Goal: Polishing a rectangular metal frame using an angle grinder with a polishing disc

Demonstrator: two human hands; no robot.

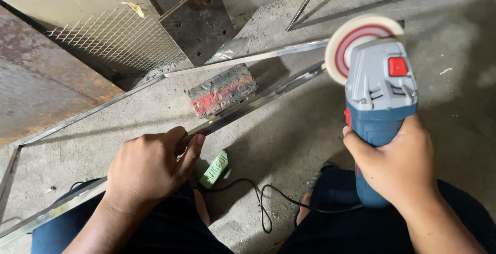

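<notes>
Concrete floor (289,145) carries a thin metal frame (243,106) propped on a red-and-grey block (222,90). Your left hand (150,166) has its grip clamped on the frame's rail, and your right hand (398,163) is wrapped round a blue grinder (380,94), its disc (356,42) just above the rail.

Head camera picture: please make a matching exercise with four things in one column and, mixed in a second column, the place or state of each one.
Things:
1. angle grinder
2. metal frame
3. red and grey brick
4. green bar

Place or state:
A. lies on the concrete floor beside the black cable
B. gripped by the left hand
C. held up in the right hand
D. rests between two bars of the frame

Pairs: 1-C, 2-B, 3-D, 4-A
</notes>
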